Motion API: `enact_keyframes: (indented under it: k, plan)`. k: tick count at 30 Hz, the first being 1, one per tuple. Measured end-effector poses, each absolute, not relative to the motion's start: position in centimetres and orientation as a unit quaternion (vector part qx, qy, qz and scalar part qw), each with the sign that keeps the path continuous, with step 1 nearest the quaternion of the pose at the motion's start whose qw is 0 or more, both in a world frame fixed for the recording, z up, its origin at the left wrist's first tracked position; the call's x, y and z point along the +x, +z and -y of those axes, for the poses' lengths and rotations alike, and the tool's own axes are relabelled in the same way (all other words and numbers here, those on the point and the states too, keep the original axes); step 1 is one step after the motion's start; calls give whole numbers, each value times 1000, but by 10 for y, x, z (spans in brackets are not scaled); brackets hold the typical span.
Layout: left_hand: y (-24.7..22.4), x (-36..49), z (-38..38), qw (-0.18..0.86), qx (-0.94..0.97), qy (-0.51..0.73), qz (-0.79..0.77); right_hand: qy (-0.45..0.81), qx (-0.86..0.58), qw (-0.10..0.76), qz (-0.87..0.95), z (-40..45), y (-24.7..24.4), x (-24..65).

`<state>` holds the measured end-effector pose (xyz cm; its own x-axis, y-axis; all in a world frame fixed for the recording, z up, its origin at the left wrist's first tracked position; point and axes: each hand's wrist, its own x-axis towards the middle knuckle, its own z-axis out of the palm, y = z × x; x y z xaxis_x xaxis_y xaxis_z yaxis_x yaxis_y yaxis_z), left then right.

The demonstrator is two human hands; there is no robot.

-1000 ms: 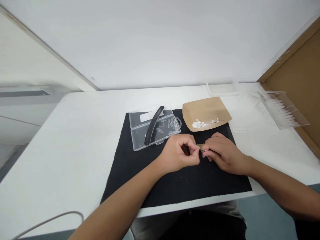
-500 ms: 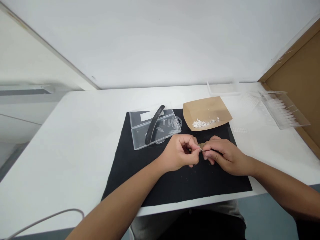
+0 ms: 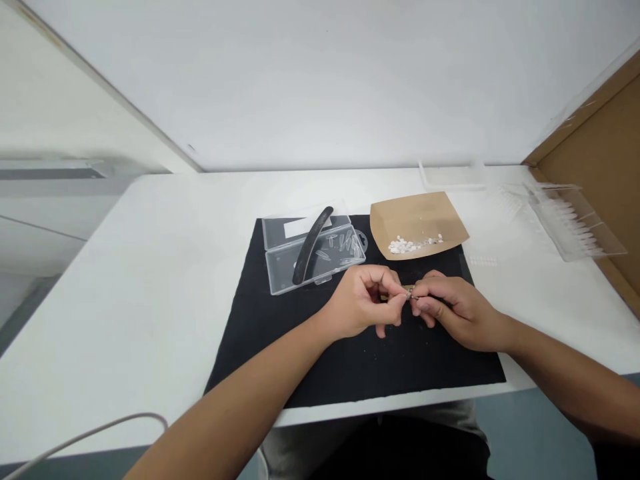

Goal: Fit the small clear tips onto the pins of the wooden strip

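Observation:
Over the black mat (image 3: 270, 360), my left hand (image 3: 367, 301) is closed in a pinch, with thumb and forefinger meeting on something too small to make out. My right hand (image 3: 453, 308) is closed too, its fingers around a small metal tool (image 3: 414, 297) whose tip touches the left fingertips. Behind the hands, a brown paper tray (image 3: 417, 217) holds several small white pieces (image 3: 403, 245). To the left, an open clear plastic case (image 3: 277, 270) contains several clear nail-shaped tips (image 3: 345, 241), and a dark curved file (image 3: 311, 247) lies across it.
At the right of the white table (image 3: 165, 267) lies a clear case of pale nail-shaped pieces (image 3: 570, 217). A clear tray (image 3: 453, 177) sits at the back. Small white pieces (image 3: 483, 261) lie right of the mat. A cable (image 3: 120, 420) curves at the lower left.
The camera view has shifted slightly. My left hand has moved a little to the right, and its fingertips are still together with those of my right hand at the small tool.

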<state>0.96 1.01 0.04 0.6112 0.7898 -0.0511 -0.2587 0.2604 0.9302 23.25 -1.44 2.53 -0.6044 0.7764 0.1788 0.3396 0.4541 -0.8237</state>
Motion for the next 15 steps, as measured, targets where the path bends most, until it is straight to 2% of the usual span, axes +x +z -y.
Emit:
enact_keyframes:
  k: [15]
  plan:
    - [-3, 6, -11, 768, 500, 358, -178, 362, -313, 308, 822, 14, 20, 237]
